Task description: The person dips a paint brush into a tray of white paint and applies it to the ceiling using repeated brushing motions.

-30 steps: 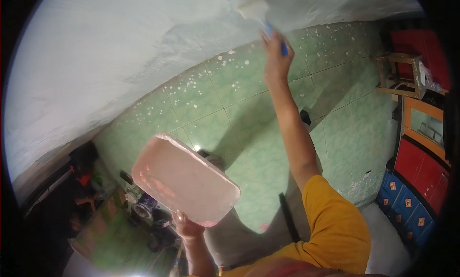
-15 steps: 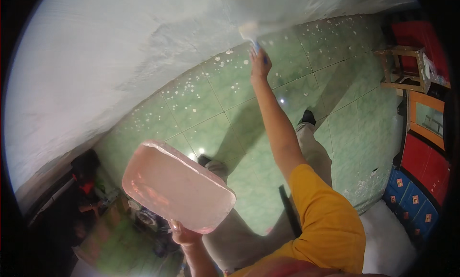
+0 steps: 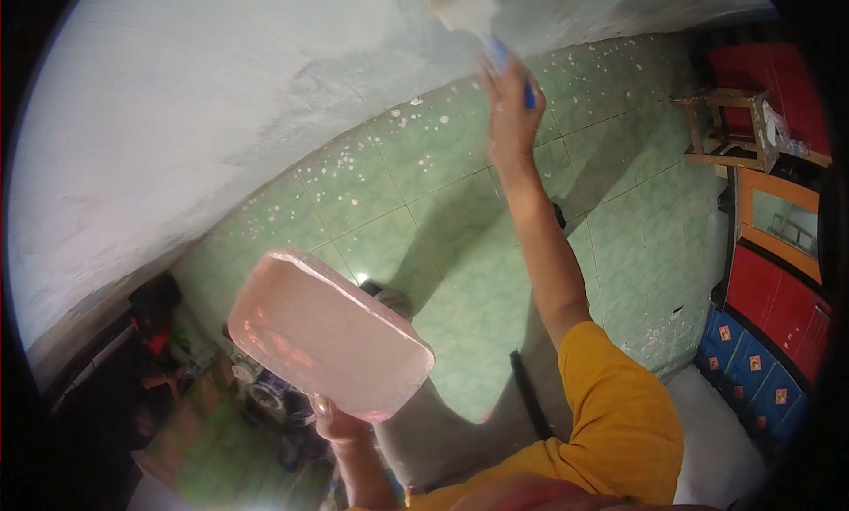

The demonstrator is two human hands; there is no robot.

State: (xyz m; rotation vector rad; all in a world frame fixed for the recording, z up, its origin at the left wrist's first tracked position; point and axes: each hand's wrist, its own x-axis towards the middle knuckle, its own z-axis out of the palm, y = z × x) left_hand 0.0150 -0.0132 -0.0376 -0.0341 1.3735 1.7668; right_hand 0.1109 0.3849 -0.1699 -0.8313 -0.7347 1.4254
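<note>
My right hand (image 3: 513,113) grips the blue handle of a wide paintbrush (image 3: 464,11), whose pale, blurred head is against the whitewashed wall (image 3: 168,95) at the top. Lower left, my left hand (image 3: 340,423) holds a pink rectangular tray (image 3: 332,334) by its near edge, with the thumb on the rim. The tray has a pale, milky inside with orange streaks toward its left, and its far rim is coated in white.
Green floor tiles (image 3: 442,246) carry white splatters along the wall. At right are a wooden stool (image 3: 725,126), red cabinet doors (image 3: 765,303), an orange-framed panel (image 3: 778,224) and blue drawers (image 3: 743,361). Dark clutter (image 3: 155,334) lies at lower left. My feet and legs show below.
The brush went down toward the floor edge half a second ago and is now back higher and to the right. The tray has moved slightly left since a second ago.
</note>
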